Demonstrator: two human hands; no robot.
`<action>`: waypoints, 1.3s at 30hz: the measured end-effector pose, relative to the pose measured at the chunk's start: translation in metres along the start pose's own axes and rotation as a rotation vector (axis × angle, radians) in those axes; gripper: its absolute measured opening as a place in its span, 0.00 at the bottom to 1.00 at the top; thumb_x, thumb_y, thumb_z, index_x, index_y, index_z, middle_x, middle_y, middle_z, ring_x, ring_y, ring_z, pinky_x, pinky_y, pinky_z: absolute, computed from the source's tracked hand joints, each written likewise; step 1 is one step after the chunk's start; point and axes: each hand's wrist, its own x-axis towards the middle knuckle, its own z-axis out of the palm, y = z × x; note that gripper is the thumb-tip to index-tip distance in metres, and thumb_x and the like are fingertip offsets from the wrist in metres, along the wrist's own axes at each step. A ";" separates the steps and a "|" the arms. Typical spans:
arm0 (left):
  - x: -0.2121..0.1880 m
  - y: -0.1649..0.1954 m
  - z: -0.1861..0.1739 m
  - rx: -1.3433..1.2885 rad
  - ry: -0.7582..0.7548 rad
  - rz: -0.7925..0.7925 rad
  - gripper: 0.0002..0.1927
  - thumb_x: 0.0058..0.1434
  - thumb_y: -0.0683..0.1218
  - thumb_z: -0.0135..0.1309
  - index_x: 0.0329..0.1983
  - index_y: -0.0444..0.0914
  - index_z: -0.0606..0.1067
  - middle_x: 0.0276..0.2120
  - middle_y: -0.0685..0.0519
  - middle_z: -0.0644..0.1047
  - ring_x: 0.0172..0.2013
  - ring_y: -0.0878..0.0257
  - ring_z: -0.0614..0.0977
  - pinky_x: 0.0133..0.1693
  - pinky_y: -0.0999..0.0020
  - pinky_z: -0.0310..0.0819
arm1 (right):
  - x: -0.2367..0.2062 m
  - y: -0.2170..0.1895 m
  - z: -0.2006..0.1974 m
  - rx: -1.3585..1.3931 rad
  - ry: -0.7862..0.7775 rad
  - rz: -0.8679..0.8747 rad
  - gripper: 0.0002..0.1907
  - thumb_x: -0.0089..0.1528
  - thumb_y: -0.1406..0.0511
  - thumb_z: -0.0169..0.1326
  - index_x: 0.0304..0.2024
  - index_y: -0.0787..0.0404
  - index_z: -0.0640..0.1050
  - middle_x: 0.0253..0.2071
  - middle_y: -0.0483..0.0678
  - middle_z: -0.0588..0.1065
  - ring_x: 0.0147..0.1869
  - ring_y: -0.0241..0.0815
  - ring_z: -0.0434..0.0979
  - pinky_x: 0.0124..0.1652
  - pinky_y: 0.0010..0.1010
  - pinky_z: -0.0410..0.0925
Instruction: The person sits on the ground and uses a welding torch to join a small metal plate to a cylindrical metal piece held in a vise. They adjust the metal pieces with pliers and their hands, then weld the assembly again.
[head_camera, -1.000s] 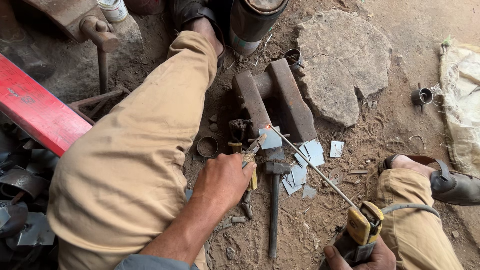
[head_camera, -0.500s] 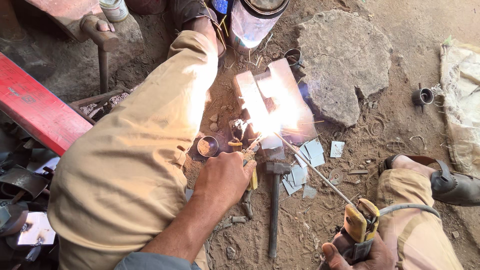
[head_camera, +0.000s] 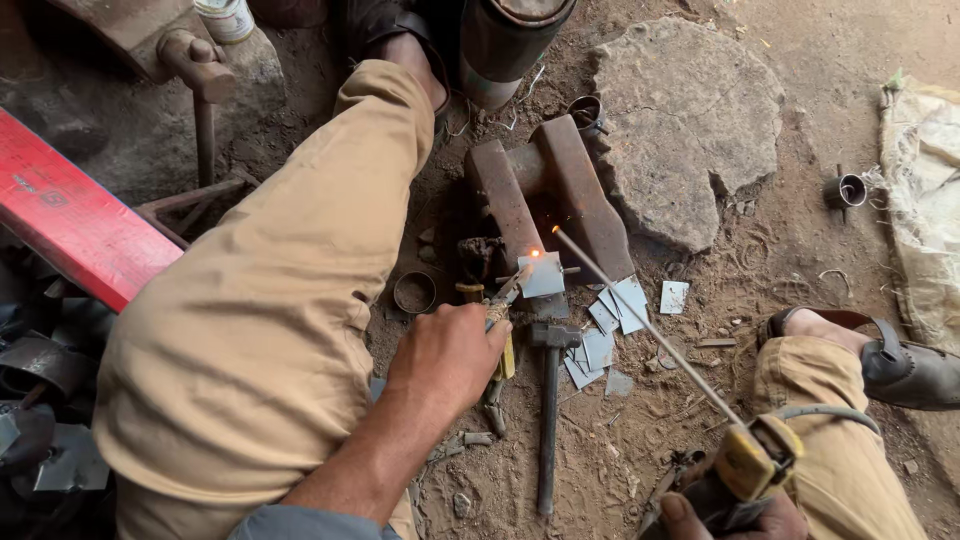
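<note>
My left hand (head_camera: 447, 355) grips yellow-handled pliers (head_camera: 502, 318) whose jaws pinch a small square metal plate (head_camera: 543, 276) against a rusty steel block (head_camera: 545, 195) on the dirt floor. A spot on the plate's edge glows orange. My right hand (head_camera: 725, 515), mostly cut off at the bottom edge, holds a yellow electrode holder (head_camera: 752, 462). Its thin welding rod (head_camera: 650, 330) slants up left, and its glowing tip hovers just right of the plate. A hammer (head_camera: 549, 410) lies on the ground below the plate.
Several loose square metal plates (head_camera: 612, 322) lie right of the hammer. A flat stone (head_camera: 680, 120) sits beyond the block. A red beam (head_camera: 75, 225) crosses at left. My tan-trousered legs (head_camera: 270, 300) flank the work; a sandalled foot (head_camera: 880, 355) rests at right. A metal ring (head_camera: 414, 292) lies nearby.
A bright welding arc flared at the plate half a second ago and has gone out. The rod tip now stands slightly off the plate, which keeps a small orange glow.
</note>
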 end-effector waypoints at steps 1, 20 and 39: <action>-0.001 0.000 0.000 0.013 0.022 0.021 0.21 0.70 0.58 0.48 0.39 0.36 0.78 0.27 0.44 0.82 0.30 0.53 0.87 0.35 0.55 0.84 | 0.000 0.003 0.003 -0.031 0.021 -0.024 0.19 0.44 0.65 0.72 0.36 0.62 0.79 0.29 0.49 0.79 0.33 0.41 0.84 0.43 0.36 0.76; -0.002 0.001 -0.002 0.075 0.047 0.032 0.24 0.70 0.60 0.48 0.39 0.36 0.80 0.29 0.42 0.81 0.34 0.50 0.87 0.37 0.54 0.84 | 0.006 0.000 0.010 -0.016 -0.045 -0.032 0.35 0.39 0.65 0.74 0.50 0.63 0.80 0.26 0.48 0.80 0.32 0.37 0.82 0.40 0.31 0.74; -0.003 0.000 -0.003 0.014 0.068 0.031 0.22 0.68 0.59 0.49 0.40 0.36 0.80 0.33 0.39 0.82 0.36 0.46 0.86 0.40 0.50 0.83 | 0.001 0.012 0.000 0.183 -0.024 -0.148 0.23 0.48 0.67 0.70 0.44 0.64 0.77 0.33 0.48 0.79 0.39 0.38 0.81 0.44 0.31 0.73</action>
